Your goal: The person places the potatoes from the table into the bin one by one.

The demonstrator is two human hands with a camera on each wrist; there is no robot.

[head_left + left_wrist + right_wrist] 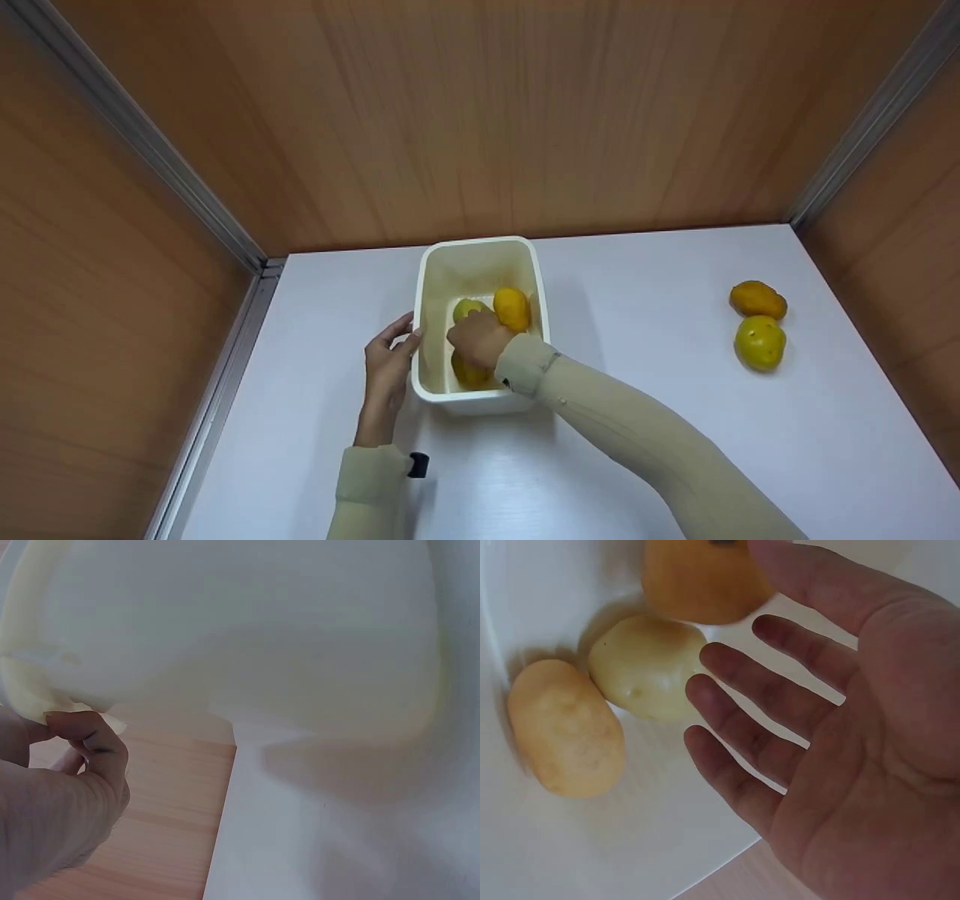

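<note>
A cream-white rectangular bin (480, 405) stands on the table. My left hand (390, 367) grips the edge of its left wall; in the left wrist view, bent fingers (94, 735) meet the rim. My right hand (480, 337) is inside the bin, palm showing in the right wrist view, fingers (742, 690) spread and fairly straight. Close to its thumb is an orange fruit-like piece (697, 581); whether they touch, I cannot tell. Beside it lie a yellow-green oval piece (645, 667) and a pale orange oval piece (566, 727). The hand partly covers them in the head view.
On the table's right side lie a lumpy orange piece (757, 299) and a rounder yellow-green piece (760, 343), close together. Wooden panels (480, 120) enclose the white table (637, 300) at the back and both sides.
</note>
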